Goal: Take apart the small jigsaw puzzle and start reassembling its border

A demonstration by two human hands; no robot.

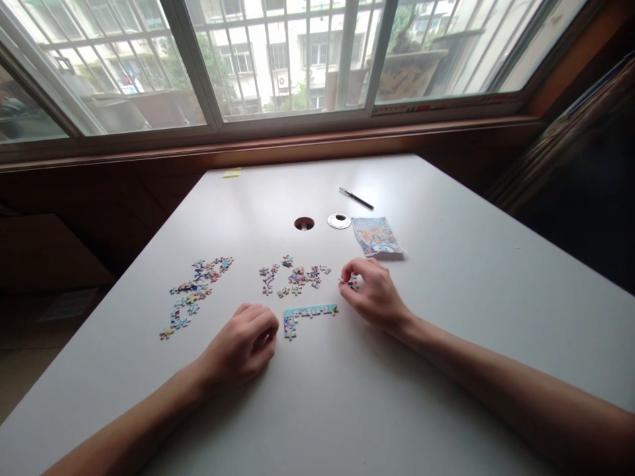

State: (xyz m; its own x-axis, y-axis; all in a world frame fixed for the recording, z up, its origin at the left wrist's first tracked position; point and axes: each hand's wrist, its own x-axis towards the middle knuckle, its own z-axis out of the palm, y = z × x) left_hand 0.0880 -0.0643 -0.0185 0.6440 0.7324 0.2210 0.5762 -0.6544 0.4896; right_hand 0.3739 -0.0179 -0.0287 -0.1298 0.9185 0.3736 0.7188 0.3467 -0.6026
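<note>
My right hand hovers low over the table, thumb and forefinger pinched on a puzzle piece that shows only as a thin edge. Under its fingers, more puzzle pieces lie partly hidden. My left hand rests on the table in a loose fist, with nothing visible in it. Just to its right lies a joined, L-shaped strip of puzzle with a light blue edge. Beyond the strip is a scattered group of loose pieces. A longer pile of pieces spreads out at the left.
A crumpled printed picture sheet lies beyond my right hand. Farther back are a pen, a round metal cap, a cable hole and a yellow sticker. The white table stands against a barred window.
</note>
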